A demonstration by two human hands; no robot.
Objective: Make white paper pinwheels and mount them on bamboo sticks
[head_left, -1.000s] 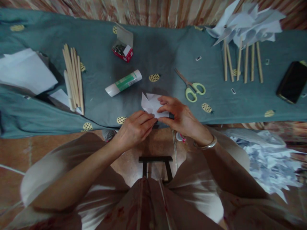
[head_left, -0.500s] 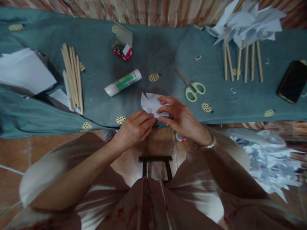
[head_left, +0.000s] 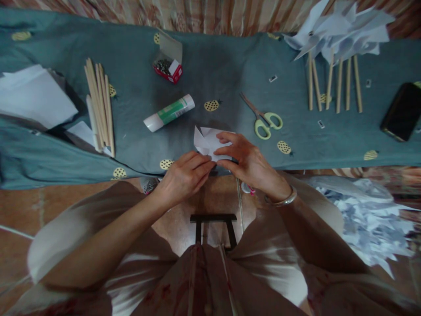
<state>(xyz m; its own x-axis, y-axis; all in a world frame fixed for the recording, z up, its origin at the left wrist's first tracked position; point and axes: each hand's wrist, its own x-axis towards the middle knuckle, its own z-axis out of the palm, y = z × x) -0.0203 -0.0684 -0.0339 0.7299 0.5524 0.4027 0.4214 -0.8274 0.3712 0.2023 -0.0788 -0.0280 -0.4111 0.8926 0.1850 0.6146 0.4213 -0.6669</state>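
A small white sheet of paper (head_left: 210,139), cut and partly folded with one pointed flap standing up, lies at the table's near edge. My left hand (head_left: 186,175) has its fingers closed on the paper's lower edge. From the other side my right hand (head_left: 246,158) holds the same sheet, its thumb and curled fingers on the right part. A bracelet circles my right wrist. Just beyond the paper lies a white and green glue stick (head_left: 169,113). To the right are scissors (head_left: 263,122) with light green handles, apart from my hands.
Wooden sticks (head_left: 100,109) and a stack of white paper (head_left: 36,96) lie left on the green cloth (head_left: 131,57). A red box (head_left: 168,70) of small metal pieces stands open. Paper pinwheels (head_left: 342,33) and a phone (head_left: 401,112) are right. A bag of paper pieces (head_left: 371,215) sits below.
Hardly anything differs. My right hand's fingers have shifted very slightly on the paper, and the whole view has moved by a few pixels.
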